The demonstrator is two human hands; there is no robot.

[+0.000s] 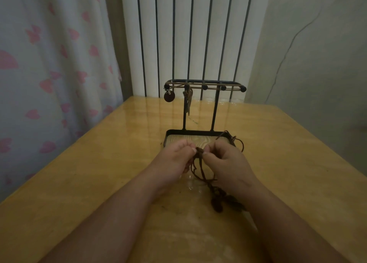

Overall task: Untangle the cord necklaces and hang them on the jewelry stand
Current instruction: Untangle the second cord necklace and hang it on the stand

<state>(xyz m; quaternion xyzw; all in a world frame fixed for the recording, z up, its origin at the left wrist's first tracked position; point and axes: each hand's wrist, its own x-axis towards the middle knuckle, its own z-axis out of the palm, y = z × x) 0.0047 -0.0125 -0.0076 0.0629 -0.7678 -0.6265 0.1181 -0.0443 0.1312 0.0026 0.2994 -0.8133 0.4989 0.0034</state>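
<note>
**Both hands on the knot**

Left hand (177, 157) and right hand (222, 159) pinch the tangled cord necklaces (200, 164) between fingertips, just above the wooden table (89, 173). Loose strands trail toward the person. Directly behind stands the jewelry stand (204, 88), a round pendant (169, 96) hanging from it.

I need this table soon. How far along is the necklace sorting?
Done: at least two necklaces seem hung on the jewelry stand, a round pendant at its left end and a long pendant beside it. In hand: the left hand and right hand pinch the tangled cords; dark pendants trail onto the table. Left: separating that bundle and hanging it; how many cords it holds, I cannot tell.
</note>
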